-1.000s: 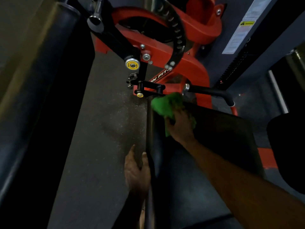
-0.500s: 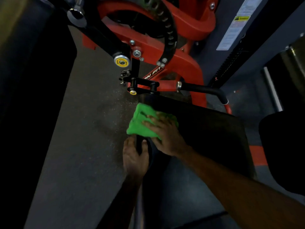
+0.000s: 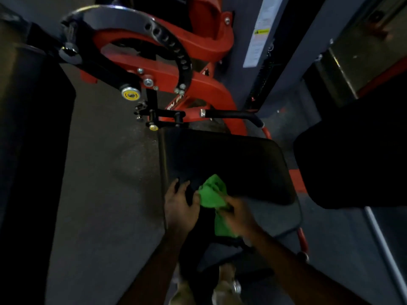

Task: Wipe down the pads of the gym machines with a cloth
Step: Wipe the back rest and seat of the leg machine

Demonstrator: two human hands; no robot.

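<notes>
While the wipe was plainly under way rather than finished, the left hand [image 3: 179, 208] gripped the near left edge of the flat, black, vinyl-looking seat pad [image 3: 231, 164], its fingers curled over the rim and its thumb reaching toward the crumpled bright green cloth [image 3: 212, 194] just to its right. Left of that grip lay only the speckled grey rubber floor [image 3: 114, 194] and a large dark rounded pad [image 3: 33, 150] of a neighbouring part, which no cloth was touching. Right of the left hand, the soft, bunched cloth rested on the pad's near edge, one end hanging down past the rim, and the right hand [image 3: 239, 214] held it; that hand was smeared by motion, so I could judge only that its fingers were closed round the fabric, not how tightly. Beyond the two grips the pad stretched away smooth, with rounded corners and a dull sheen, toward the glossy red tubular steel frame [image 3: 198, 95] and a curved black perforated adjustment plate [image 3: 176, 51]. Whether that far surface was already clean could not be told from its look. Farther right sat another dark cushioned pad [image 3: 352, 161], untouched at this moment, so by my judgement a good share of the job remained.
</notes>
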